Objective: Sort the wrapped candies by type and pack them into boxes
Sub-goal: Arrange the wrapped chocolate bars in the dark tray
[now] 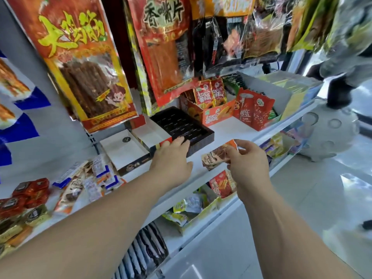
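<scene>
Brown-and-orange foil-wrapped candy bar point(216, 156) is in the air, just over the front part of the white shelf board point(229, 128). Right hand point(248, 161) pinches its right end, thumb and fingertips closed on the wrapper. The rest of the bar sticks out unsupported toward 9 o'clock.

Black plastic slotted tray point(182, 125) lies at 11 o'clock from the bar, near but apart. Slots look unfilled. Left hand point(173, 158) is at 9 o'clock of the bar, fingers fairly straight and laid on the tray's near rim, thumb spread, gripping nothing.

White open cardboard box point(122, 150) sits at 9 o'clock of the tray, just beside it; cannot tell if they touch. Loose heap of mixed wrapped candies point(90, 176) is at 8 o'clock of the tray, with red square foil candies point(30, 190) farther out the same way. Big hanging snack bags point(80, 57) are at 12 o'clock, low over the boxes.

Risks, as a judgement:
- One-end pinch on slick foil, so the bar could swing or slip and drop past the shelf edge to the lower shelf.
- Slots look narrow, so the bar may land crosswise and not seat.
- Left-hand weight on the rim could tip or slide the tray.
- Similar bars lie in the heap, so types are easy to mix.
</scene>
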Available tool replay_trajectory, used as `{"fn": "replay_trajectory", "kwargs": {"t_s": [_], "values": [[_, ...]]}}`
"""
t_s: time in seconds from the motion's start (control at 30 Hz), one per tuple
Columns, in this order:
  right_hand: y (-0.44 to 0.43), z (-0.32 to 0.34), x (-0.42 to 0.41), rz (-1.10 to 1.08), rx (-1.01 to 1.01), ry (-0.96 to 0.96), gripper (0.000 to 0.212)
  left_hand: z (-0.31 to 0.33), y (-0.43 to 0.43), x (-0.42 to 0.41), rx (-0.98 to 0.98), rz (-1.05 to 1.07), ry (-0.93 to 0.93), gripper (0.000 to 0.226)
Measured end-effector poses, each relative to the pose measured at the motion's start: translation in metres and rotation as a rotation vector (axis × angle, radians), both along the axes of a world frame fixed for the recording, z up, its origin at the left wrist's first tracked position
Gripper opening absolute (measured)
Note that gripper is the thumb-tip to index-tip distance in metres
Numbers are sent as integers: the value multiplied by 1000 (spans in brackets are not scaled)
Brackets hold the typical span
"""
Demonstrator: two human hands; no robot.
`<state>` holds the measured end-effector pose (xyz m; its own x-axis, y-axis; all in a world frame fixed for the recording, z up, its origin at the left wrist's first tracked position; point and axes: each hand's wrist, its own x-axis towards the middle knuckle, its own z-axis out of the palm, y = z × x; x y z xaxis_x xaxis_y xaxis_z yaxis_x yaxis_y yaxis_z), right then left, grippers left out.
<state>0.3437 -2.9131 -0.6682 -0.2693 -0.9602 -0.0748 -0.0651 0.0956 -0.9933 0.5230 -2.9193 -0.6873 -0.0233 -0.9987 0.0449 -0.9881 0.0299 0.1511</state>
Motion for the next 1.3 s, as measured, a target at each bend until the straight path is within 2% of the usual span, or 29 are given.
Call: {"fn": "replay_trajectory", "kwargs": {"t_s": [0.1, 0.33, 0.43, 0.63, 0.83, 0.93, 1.0, 1.07, 1.17, 1.3], "values": [[-3, -1, -3, -14, -13, 10, 11, -8, 2, 0, -67, -16, -37, 64], [-3, 5, -5, -29, -26, 2, 23, -13, 36, 6, -188, -151, 171, 41], [-3, 6, 0, -17, -40, -17, 24, -19, 54, 16, -271, -242, 182, 32], [-1, -7, 3, 20, -3, 47, 23, -35, 64, 31, -319, -335, 270, 30], [-4, -14, 3, 51, 2, 250, 23, -42, 61, 35, -338, -350, 318, 33], [-4, -13, 3, 70, -9, 396, 8, -43, 62, 35, -336, -351, 332, 33], [-3, -15, 7, 113, 6, 489, 19, -42, 62, 36, -348, -348, 345, 34], [-3, -19, 9, 124, -7, 592, 21, -42, 62, 37, -351, -342, 355, 35], [-6, -23, 11, 78, -62, 687, 33, -41, 61, 35, -342, -348, 358, 35], [-3, -27, 12, 86, -128, 803, 28, -40, 61, 35, -326, -343, 354, 29]]}}
